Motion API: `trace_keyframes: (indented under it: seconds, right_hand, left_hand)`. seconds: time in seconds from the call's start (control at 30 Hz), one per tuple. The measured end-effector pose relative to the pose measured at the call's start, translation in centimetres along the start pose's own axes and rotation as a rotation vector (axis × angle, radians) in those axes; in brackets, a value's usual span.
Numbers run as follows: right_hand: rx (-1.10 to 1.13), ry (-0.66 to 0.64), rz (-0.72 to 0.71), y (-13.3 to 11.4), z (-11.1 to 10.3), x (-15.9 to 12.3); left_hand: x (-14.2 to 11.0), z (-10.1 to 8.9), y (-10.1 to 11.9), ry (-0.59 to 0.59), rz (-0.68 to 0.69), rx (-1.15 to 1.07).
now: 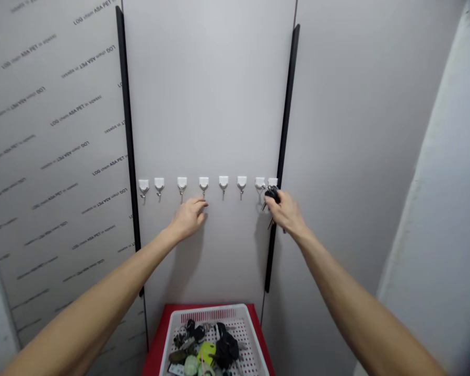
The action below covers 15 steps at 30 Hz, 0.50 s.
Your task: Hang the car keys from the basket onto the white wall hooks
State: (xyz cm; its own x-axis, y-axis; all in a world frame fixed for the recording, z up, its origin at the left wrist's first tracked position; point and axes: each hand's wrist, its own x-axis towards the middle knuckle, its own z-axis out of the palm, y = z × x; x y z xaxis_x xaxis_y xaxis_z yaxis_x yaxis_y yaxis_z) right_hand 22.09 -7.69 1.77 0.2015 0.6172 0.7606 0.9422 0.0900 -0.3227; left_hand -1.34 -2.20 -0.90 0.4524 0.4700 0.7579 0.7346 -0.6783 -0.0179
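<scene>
My right hand (288, 213) is closed around a bunch of keys (272, 195) with a black head, at the right end of a row of hooks. Metal key blades hang down below its fingers. Just behind the bunch are the last two white adhesive hooks, one clear of it (259, 182) and one partly covered (272, 181). My left hand (189, 215) is empty, fingers loosely apart, its fingertips just under a middle hook (203, 183). Whether those fingertips touch the metal of that hook, I cannot tell.
Several more hooks (223, 181) line the pale panel. Black vertical handles (127, 130) (290, 99) flank it. Below, a white plastic basket (209, 315) holding keys and fobs stands on a red surface (159, 334). Printed film (58, 104) covers the left panel.
</scene>
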Motion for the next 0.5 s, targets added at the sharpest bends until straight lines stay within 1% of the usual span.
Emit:
trace_keyframes:
  seconds: [0.03,0.07,0.13,0.2,0.23,0.27,0.3,0.37,0.43,0.47,0.5]
  right_hand:
    - [-0.037,-0.052,-0.027,-0.5,-1.0,0.7]
    - [-0.074,-0.130,-0.044,-1.0,-2.0,1.4]
    - [-0.157,-0.356,-0.040,-1.7,-3.7,2.7]
    - [-0.247,-0.610,-0.012,-1.7,-4.8,3.8]
    - [-0.290,-0.704,-0.005,-1.6,-5.2,4.2]
    - [-0.325,-0.750,-0.001,-1.4,-5.5,4.5]
    - [-0.348,-0.747,-0.005,-1.2,-5.7,4.8]
    - [-0.359,-0.635,-0.028,-1.1,-5.9,5.1]
    - [-0.355,-0.478,-0.056,-1.6,-5.9,5.1]
    - [-0.354,-0.420,-0.073,-2.0,-5.8,5.0]
    - [-0.359,-0.396,-0.088,-2.5,-5.6,4.8]
  left_hand:
    - [-0.3,0.2,0.2,0.004,-0.025,-0.029]
    - [-0.6,0.5,0.5,0.005,-0.045,-0.058]
    - [-1.5,1.0,1.2,-0.015,-0.064,-0.114]
    - [-2.6,1.5,1.9,-0.085,-0.051,-0.166]
    - [-3.2,1.7,2.2,-0.134,-0.039,-0.187]
    - [-3.7,1.9,2.3,-0.187,-0.027,-0.204]
    - [-4.2,2.1,2.4,-0.237,-0.019,-0.217]
    - [-4.9,2.6,2.6,-0.310,-0.021,-0.234]
    - [-5.3,3.0,2.9,-0.340,-0.035,-0.250]
    - [-5.5,3.3,3.1,-0.346,-0.041,-0.261]
    - [-5.6,3.5,3.4,-0.354,-0.041,-0.274]
